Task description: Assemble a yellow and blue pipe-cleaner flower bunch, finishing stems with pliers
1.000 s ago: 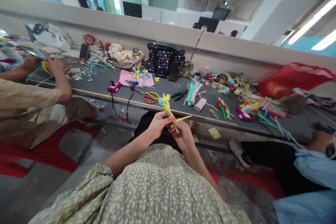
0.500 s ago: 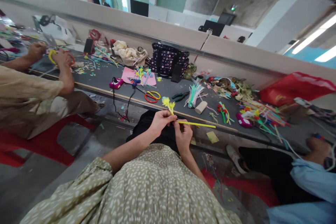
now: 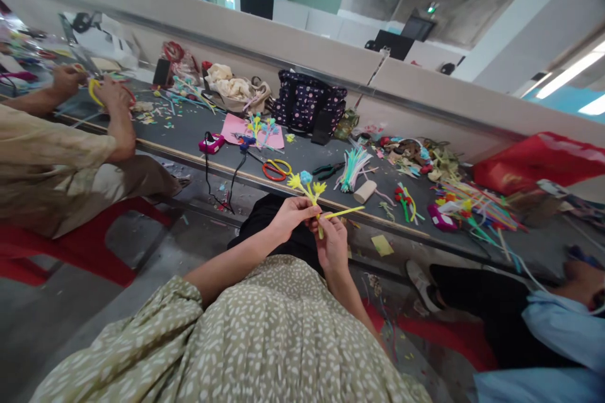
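Observation:
Over my lap, my left hand (image 3: 292, 214) pinches the stem of a small pipe-cleaner flower bunch (image 3: 307, 184) with yellow heads and one blue head. My right hand (image 3: 331, 244) sits just below and to the right, touching the same stem and gripping a yellow pipe cleaner (image 3: 344, 212) whose free end juts out to the right. Both hands hover in front of the near edge of the grey worktable (image 3: 302, 160).
On the table lie red-and-yellow scissors (image 3: 275, 169), green pliers (image 3: 328, 170), a pale pipe-cleaner bundle (image 3: 352, 167), a pink glue gun (image 3: 210, 143) with a hanging cord, a dotted bag (image 3: 309, 106) and a red bag (image 3: 534, 160). One person works at left (image 3: 61, 151), another sits at right (image 3: 543, 321).
The yellow pipe cleaner's free end has shortened and tilted upward; half a second ago it stretched long and flat to the right. The flower bunch has turned, showing its blue head. The view shifted slightly.

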Demonstrator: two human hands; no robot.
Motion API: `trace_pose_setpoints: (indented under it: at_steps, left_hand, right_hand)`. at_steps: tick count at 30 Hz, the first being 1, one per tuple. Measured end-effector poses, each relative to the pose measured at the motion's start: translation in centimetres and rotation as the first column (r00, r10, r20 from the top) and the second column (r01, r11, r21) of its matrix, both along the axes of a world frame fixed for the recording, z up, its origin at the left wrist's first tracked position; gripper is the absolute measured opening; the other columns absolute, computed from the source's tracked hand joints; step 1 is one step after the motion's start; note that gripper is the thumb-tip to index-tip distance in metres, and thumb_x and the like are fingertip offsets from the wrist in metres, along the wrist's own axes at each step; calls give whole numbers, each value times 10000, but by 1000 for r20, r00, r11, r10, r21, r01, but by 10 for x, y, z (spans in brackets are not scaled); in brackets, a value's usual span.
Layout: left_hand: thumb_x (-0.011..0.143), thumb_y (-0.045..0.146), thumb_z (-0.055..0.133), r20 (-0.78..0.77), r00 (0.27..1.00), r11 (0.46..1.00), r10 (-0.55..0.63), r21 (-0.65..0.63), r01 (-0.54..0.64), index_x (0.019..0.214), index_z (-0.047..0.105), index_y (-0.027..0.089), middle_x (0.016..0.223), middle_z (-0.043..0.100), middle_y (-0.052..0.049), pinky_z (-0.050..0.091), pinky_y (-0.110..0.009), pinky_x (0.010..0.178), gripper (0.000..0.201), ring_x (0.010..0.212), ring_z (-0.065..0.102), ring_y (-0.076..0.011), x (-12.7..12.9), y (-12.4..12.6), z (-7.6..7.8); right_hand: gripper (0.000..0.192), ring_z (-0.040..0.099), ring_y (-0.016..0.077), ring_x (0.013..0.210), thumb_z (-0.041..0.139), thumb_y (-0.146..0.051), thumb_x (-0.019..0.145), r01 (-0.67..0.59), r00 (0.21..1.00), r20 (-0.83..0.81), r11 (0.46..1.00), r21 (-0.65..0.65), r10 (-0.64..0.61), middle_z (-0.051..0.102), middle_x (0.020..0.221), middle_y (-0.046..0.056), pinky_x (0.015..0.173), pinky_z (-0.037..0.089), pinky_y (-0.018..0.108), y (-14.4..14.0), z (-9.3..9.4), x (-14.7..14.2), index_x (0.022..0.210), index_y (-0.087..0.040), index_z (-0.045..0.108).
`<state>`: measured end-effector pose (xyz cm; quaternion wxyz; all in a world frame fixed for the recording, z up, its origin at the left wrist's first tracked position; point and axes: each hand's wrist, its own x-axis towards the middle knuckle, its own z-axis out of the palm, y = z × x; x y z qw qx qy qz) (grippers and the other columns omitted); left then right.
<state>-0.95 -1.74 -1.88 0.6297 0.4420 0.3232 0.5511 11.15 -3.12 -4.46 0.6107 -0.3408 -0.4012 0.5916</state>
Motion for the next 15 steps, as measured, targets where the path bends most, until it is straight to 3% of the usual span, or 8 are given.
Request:
trace_pose_setpoints:
  at_steps: [3,7,10,15]
  left_hand:
    - [678,410,769,-28,999,999,45,-9,-45,645,608,117,582,591,6,378,-206,492,336,485,508,-69,2,2,-3]
    - [610,382,817,8,999,997,45,-69,-44,615,579,124,571,580,19,366,-199,481,351,474,488,-59,3,3,-5]
    - [608,379,818,30,999,997,40,-65,-38,608,568,127,552,575,23,370,-201,478,354,466,502,-65,3,3,-4]
    - [609,388,818,52,999,998,0,-61,3,617,568,123,529,577,18,402,-211,486,365,460,534,-82,1,1,-1]
  right_hand:
    - [120,548,128,640,658,-290,810,167,961,181,963,211,-207,592,703,-18,630,453,258,-2,-1,-3,764,-186,618]
    - [123,557,146,681,625,-285,838,205,870,353,904,374,-344,595,751,-2,659,459,274,-5,-1,-2,770,-182,629]
    - [114,562,141,667,636,-277,826,193,920,275,933,304,-280,606,721,-10,664,465,272,-5,0,-2,760,-185,635]
    - [75,547,101,589,712,-221,728,29,998,-53,999,-17,-30,612,652,-31,580,445,216,0,1,0,714,-180,651]
